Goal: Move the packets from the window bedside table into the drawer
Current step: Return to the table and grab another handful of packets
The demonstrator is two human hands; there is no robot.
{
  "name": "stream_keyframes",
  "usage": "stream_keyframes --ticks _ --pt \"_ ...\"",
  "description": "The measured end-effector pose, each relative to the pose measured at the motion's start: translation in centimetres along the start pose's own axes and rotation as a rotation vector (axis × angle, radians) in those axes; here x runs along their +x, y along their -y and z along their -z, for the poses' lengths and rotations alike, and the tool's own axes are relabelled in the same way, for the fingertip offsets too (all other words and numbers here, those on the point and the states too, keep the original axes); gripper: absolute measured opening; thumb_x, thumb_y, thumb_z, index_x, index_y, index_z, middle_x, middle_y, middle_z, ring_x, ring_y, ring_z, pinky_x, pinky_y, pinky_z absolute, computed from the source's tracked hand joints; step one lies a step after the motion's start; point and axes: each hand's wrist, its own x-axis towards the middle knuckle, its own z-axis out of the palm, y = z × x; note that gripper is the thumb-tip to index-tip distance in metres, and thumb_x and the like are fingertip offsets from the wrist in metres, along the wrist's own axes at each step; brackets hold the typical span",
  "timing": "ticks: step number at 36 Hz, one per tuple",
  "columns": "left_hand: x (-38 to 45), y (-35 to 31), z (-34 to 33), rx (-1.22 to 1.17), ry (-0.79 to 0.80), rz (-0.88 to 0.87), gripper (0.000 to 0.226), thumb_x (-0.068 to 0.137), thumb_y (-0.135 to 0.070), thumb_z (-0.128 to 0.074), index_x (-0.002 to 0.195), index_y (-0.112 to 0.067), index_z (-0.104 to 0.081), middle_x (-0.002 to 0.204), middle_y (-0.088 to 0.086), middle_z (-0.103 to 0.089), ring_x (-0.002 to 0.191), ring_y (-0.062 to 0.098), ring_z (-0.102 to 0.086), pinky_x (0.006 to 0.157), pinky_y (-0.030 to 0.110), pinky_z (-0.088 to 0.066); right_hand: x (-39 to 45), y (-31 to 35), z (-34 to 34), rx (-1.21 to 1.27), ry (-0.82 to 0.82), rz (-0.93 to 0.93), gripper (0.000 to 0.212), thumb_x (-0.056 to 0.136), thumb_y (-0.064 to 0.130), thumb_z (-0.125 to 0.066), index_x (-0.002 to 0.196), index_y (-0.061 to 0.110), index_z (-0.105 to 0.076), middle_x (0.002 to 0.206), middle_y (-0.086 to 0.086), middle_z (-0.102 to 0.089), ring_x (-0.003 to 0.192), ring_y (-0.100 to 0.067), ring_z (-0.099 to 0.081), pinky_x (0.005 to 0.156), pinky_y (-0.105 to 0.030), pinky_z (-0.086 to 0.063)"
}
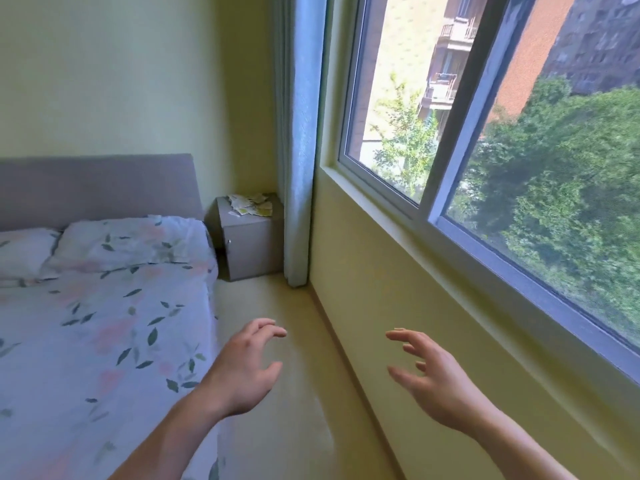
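**A:** Which step is in hand here?

**B:** The approach, I judge. The left hand (242, 368) and the right hand (429, 379) are both hanging in the air with fingers spread and loosely bent, gripping nothing. Nothing is being carried.

**A:** And the packets?

**B:** The packets (251, 205) are lying in a loose heap far ahead of both hands, beyond the left hand's fingertips, on the top surface of the grey bedside table (247, 244). That table is sitting in the corner, with the bed (104, 323) off to the left hand's side and the curtain (298, 168) just beside it toward the right hand's side, under the window (485, 150).

**A:** Is the drawer standing open?

**B:** The front is looking closed, with a small knob (229, 241) showing. Whether it is pulling out as a drawer or swinging as a door, I cannot tell.

**A:** So what is the next move calling for?

**B:** Walking along the floor (277, 341) between bed and wall until the table is within reach, then probably one hand pulling the knob while the other is gathering packets. They are looking thin and scattered, so pinching several together should be saving trips.
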Motion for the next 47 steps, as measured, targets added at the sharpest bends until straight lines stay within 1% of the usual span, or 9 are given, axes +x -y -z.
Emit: stream_keyframes --ticks 9,15,20,26,30,33,37,42,47 --pt "16.7 -0.5 2.0 0.069 -0.076 0.024 0.044 0.089 -0.029 -0.066 0.132 -0.034 -0.056 0.142 -0.019 -0.039 0.129 0.005 -0.043 0.106 0.015 -0.027 19.7 -1.3 2.1 0.036 0.073 0.127 0.044 0.092 0.036 -0.068 0.132 0.046 -0.052 0.138 0.032 -0.045 0.126 0.005 -0.048 0.109 -0.025 -0.041" --pt "24.6 1.6 4.4 0.081 -0.149 0.165 0.041 0.092 -0.03 -0.064 0.131 -0.038 -0.053 0.139 -0.026 -0.036 0.13 0.003 -0.042 0.105 0.015 -0.03 33.8 0.6 2.6 0.046 0.165 0.227 0.042 0.092 0.032 -0.069 0.129 0.045 -0.053 0.134 0.025 -0.049 0.124 0.001 -0.051 0.105 -0.018 -0.04" --pt "28.3 5.7 8.2 0.099 -0.183 0.315 0.041 0.095 -0.03 -0.062 0.132 -0.041 -0.05 0.137 -0.029 -0.031 0.129 0.001 -0.038 0.101 0.016 -0.029 44.8 5.0 -0.2 0.04 0.248 0.307 0.045 0.091 0.03 -0.07 0.133 0.034 -0.057 0.13 0.016 -0.055 0.123 -0.004 -0.054 0.105 -0.02 -0.041" --pt "32.1 12.9 12.4 0.054 -0.266 0.475 0.038 0.096 -0.031 -0.061 0.129 -0.044 -0.049 0.137 -0.029 -0.03 0.12 0.0 -0.038 0.095 0.023 -0.035 55.4 10.8 -4.5 0.012 0.39 0.436 0.049 0.089 0.031 -0.069 0.136 0.034 -0.055 0.135 0.017 -0.051 0.123 -0.002 -0.052 0.105 -0.019 -0.04" --pt "36.3 18.0 14.0 0.061 -0.302 0.512 0.038 0.094 -0.031 -0.063 0.128 -0.042 -0.05 0.138 -0.026 -0.033 0.129 0.005 -0.043 0.1 0.023 -0.035 62.8 13.6 -7.1 0.001 0.406 0.472 0.048 0.088 0.031 -0.069 0.134 0.034 -0.056 0.135 0.02 -0.053 0.124 0.002 -0.051 0.108 -0.023 -0.042" --pt "40.2 22.2 14.9 0.038 -0.306 0.523 0.036 0.094 -0.031 -0.063 0.124 -0.045 -0.048 0.134 -0.027 -0.034 0.131 0.003 -0.041 0.101 0.021 -0.032 68.5 15.0 -9.0 -0.026 0.407 0.469 0.049 0.089 0.032 -0.067 0.136 0.033 -0.055 0.136 0.02 -0.051 0.124 0.002 -0.051 0.106 -0.021 -0.042" --pt "46.6 26.9 16.8 -0.013 -0.249 0.544 0.035 0.096 -0.032 -0.061 0.126 -0.044 -0.047 0.135 -0.027 -0.034 0.132 0.002 -0.039 0.103 0.021 -0.03 75.6 16.3 -11.0 -0.018 0.403 0.394 0.048 0.089 0.031 -0.069 0.135 0.034 -0.055 0.134 0.018 -0.053 0.122 -0.001 -0.053 0.103 -0.017 -0.041" --pt "56.4 31.2 19.2 -0.02 -0.196 0.45 0.037 0.094 -0.026 -0.061 0.123 -0.043 -0.047 0.134 -0.028 -0.035 0.126 -0.002 -0.041 0.099 0.017 -0.03 82.9 16.9 -12.8 0.031 0.371 0.303 0.047 0.09 0.027 -0.07 0.135 0.031 -0.057 0.131 0.017 -0.053 0.12 -0.002 -0.054 0.1 -0.014 -0.04" --pt "66.4 33.6 20.6 -0.047 -0.149 0.364 0.037 0.094 -0.027 -0.063 0.127 -0.04 -0.052 0.135 -0.029 -0.037 0.123 -0.006 -0.04 0.102 0.016 -0.031 89.3 16.0 -14.0 0.067 0.361 0.181 0.043 0.091 0.026 -0.068 0.132 0.034 -0.058 0.13 0.018 -0.054 0.12 -0.002 -0.054 0.087 0.003 -0.036"
